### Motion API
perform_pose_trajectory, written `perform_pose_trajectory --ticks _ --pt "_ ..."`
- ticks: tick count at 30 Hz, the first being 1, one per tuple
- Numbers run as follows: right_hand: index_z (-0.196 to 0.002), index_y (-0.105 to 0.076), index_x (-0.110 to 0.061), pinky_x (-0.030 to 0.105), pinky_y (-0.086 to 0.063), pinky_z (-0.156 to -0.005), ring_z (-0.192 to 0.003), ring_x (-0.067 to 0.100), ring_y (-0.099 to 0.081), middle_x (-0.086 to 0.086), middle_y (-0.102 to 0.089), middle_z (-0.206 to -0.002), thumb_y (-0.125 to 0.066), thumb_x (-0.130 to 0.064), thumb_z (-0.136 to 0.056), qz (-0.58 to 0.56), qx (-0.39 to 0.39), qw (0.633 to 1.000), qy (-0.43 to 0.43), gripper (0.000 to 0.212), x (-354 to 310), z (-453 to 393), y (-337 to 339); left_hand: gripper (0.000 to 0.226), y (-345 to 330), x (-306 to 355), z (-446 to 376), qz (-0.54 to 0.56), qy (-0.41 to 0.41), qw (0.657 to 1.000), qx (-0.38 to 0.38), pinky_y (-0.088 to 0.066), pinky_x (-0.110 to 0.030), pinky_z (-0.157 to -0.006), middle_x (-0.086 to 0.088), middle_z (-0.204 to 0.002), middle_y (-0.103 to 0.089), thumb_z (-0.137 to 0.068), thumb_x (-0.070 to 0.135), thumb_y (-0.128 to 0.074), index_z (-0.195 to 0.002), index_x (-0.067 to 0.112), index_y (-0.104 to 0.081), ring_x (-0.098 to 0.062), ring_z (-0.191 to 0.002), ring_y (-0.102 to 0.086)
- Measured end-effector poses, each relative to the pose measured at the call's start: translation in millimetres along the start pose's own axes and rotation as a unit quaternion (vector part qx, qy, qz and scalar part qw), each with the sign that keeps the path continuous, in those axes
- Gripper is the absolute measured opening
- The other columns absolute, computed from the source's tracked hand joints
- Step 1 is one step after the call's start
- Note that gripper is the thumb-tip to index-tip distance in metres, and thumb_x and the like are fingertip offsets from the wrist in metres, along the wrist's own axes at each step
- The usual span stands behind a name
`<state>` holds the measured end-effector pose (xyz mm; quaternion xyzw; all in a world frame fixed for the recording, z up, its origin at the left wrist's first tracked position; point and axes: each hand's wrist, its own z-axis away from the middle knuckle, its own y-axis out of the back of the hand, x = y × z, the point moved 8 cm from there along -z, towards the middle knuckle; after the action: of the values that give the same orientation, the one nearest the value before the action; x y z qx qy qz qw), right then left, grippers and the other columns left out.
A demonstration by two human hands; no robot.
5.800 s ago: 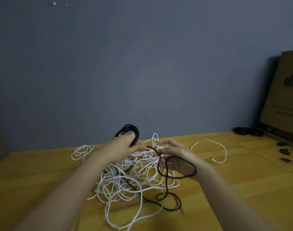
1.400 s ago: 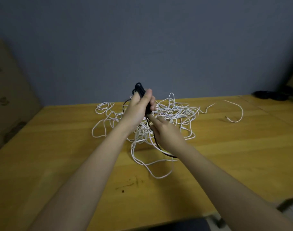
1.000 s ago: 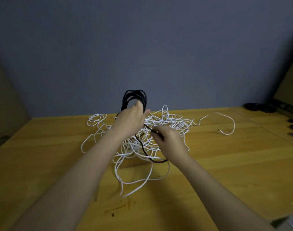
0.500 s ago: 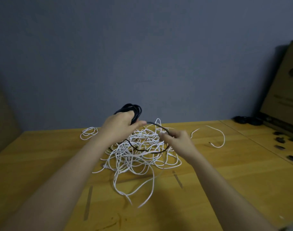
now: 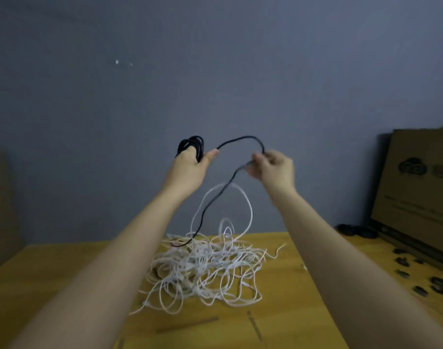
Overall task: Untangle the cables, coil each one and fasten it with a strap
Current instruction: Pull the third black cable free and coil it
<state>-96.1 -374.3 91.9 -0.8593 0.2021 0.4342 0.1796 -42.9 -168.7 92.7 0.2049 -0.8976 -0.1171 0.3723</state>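
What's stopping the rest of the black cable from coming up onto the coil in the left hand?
The white cable tangle on the table. The black cable runs down from the right hand into it, and a white loop has lifted alongside.

Most of the black coil (image 5: 193, 145) is hidden behind the left hand (image 5: 189, 170). The right hand (image 5: 274, 170) is blurred, so its hold on the black cable (image 5: 240, 140) cannot be made out. Right of it, the cardboard box (image 5: 417, 187) is cut off.
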Motion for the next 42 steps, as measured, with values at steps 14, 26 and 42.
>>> perform_pose_trajectory --ticks 14,26,42 --pt "-0.096 -0.064 -0.011 0.029 -0.037 -0.057 -0.060 0.011 -0.049 -0.004 -0.056 -0.069 -0.046 -0.024 -0.100 0.164 0.061 0.982 0.065 0.023 5 11 4 0.035 -29 -11 25 -0.034 0.034 0.988 -0.149 -0.040 -0.034 -0.069 -0.024 -0.112 -0.057 -0.100 0.038 -0.043 -0.099 0.004 -0.049 -0.032 -0.095 -0.056" --pt "-0.125 -0.051 -0.026 0.031 -0.032 -0.053 -0.071 0.018 -0.051 -0.002 -0.058 -0.085 -0.032 -0.028 -0.104 0.341 0.013 0.924 0.172 0.029 32 25 -51 0.039 -66 -71 41 0.090 0.079 0.970 -0.212 -0.046 -0.037 -0.073 -0.007 -0.086 -0.056 -0.090 0.047 -0.056 -0.096 0.009 -0.054 -0.023 -0.080 -0.057" --pt "-0.112 -0.066 -0.034 0.031 -0.019 -0.080 -0.122 0.026 -0.035 -0.002 -0.036 -0.148 -0.050 -0.049 -0.091 0.568 -0.160 0.753 0.291 0.031 77 30 -72 0.050 -56 -72 51 0.308 0.097 0.886 -0.332 -0.022 -0.019 -0.038 0.009 -0.044 -0.028 -0.097 0.034 -0.050 -0.048 0.028 -0.042 -0.008 -0.036 -0.021"
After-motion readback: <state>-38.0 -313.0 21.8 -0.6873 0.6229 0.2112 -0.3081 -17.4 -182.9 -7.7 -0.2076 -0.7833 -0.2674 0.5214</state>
